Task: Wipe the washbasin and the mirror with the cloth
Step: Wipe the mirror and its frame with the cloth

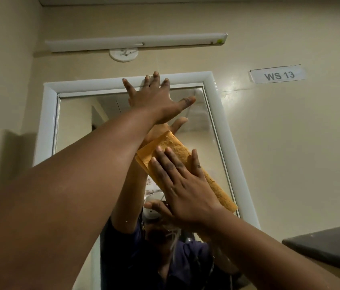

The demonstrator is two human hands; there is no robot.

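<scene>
A mirror [77, 122] in a white frame [220, 114] hangs on the cream wall ahead and above me. My right hand [182, 185] lies flat, fingers spread, pressing a folded orange cloth [180, 151] against the glass in the mirror's right half. My left hand [156, 99] reaches up with fingers apart, its fingertips resting on the frame's top edge and its palm on the upper glass. It holds nothing. The washbasin is out of view. The glass reflects a person with raised arms.
A white tube-light fitting [135, 41] and a round white ceiling rose [123, 54] sit on the wall above the mirror. A paper label reading WS 13 [277, 75] is stuck at the upper right. A dark shelf edge [328, 245] juts in at the lower right.
</scene>
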